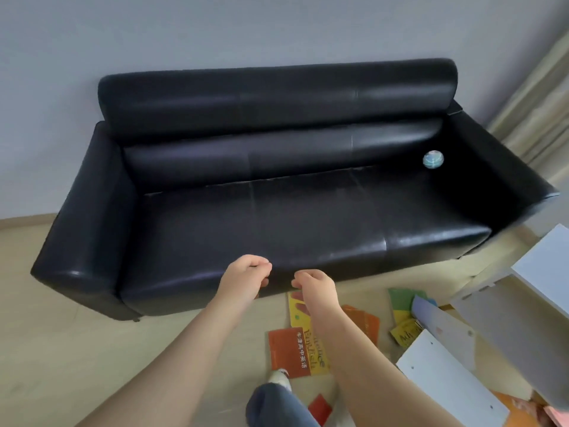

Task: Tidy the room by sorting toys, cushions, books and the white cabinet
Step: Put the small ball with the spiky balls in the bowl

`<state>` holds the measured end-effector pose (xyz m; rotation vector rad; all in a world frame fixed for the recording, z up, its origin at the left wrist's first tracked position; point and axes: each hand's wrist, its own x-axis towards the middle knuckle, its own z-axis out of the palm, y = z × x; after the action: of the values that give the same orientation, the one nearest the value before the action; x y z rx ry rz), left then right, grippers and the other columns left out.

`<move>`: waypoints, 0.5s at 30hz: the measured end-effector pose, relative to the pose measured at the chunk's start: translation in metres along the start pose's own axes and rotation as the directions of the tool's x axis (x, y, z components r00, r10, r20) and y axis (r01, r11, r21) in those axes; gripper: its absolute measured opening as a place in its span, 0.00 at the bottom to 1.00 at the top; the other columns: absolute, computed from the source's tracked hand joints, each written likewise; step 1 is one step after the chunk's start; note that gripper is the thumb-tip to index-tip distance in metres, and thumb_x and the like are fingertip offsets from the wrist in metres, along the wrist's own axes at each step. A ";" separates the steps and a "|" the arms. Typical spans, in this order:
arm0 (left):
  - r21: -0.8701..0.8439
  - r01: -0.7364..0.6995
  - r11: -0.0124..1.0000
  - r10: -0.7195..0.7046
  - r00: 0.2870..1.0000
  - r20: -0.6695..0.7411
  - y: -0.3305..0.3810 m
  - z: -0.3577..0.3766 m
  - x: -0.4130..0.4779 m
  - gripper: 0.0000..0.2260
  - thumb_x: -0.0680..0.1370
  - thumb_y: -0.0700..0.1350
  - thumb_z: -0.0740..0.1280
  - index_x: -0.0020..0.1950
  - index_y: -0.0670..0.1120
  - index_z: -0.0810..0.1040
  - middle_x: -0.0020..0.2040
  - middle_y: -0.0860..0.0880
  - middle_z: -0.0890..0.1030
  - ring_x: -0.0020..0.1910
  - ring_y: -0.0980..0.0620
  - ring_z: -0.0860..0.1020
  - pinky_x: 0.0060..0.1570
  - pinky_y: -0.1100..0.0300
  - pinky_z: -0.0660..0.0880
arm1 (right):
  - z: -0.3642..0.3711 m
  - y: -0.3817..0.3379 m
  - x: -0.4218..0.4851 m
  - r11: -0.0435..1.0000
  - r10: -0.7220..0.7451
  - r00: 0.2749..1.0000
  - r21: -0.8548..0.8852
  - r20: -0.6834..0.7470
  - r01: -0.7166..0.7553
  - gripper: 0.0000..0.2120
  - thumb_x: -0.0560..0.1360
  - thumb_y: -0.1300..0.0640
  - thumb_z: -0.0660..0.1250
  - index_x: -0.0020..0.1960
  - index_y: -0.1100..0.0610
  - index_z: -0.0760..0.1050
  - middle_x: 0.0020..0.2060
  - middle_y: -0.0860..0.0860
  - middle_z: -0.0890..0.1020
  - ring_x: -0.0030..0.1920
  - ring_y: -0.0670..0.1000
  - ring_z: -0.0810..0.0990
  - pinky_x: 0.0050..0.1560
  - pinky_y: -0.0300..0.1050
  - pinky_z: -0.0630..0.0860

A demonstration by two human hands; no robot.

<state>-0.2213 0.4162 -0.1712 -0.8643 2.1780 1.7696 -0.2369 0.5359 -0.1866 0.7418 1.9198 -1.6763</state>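
Fingers curled loosely on both the left hand (246, 276) and the right hand (314, 288), gripping nothing, held side by side before the black sofa (277, 217). Small ball (433, 159) in sofa's right corner. Books (300, 346) scattered on floor beside toppled white cabinet (542, 272).

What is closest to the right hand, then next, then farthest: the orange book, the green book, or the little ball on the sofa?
From the right hand:
1. Orange book, on the floor just below it.
2. Green book, on the floor to its right.
3. Ball, far right corner of the sofa seat.

black sofa (277, 217), small ball (433, 159) on seat, empty curled hands, books (286, 352) on floor
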 end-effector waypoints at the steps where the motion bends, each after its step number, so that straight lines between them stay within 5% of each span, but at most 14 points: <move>1: 0.015 -0.002 1.000 0.002 1.000 0.014 0.009 0.002 0.018 0.04 0.77 0.44 0.63 0.46 0.50 0.77 0.48 0.51 0.80 0.49 0.53 0.80 0.53 0.54 0.75 | 0.002 -0.010 0.015 0.999 0.005 1.000 0.032 -0.005 -0.005 0.04 0.79 0.60 0.59 0.48 0.54 0.71 0.44 0.50 0.77 0.41 0.48 0.75 0.36 0.39 0.72; 15: 0.187 -0.077 0.979 0.039 0.979 0.199 0.138 0.071 0.204 0.07 0.79 0.44 0.61 0.54 0.49 0.76 0.50 0.50 0.79 0.51 0.52 0.79 0.50 0.55 0.76 | -0.018 -0.143 0.174 0.988 0.067 0.981 0.151 -0.181 -0.039 0.06 0.79 0.58 0.59 0.54 0.55 0.73 0.42 0.51 0.77 0.42 0.49 0.76 0.39 0.37 0.74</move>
<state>-0.4762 0.4354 -0.1783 -0.5632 2.2203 1.5598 -0.4619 0.5542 -0.1969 1.0300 1.8943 -1.7844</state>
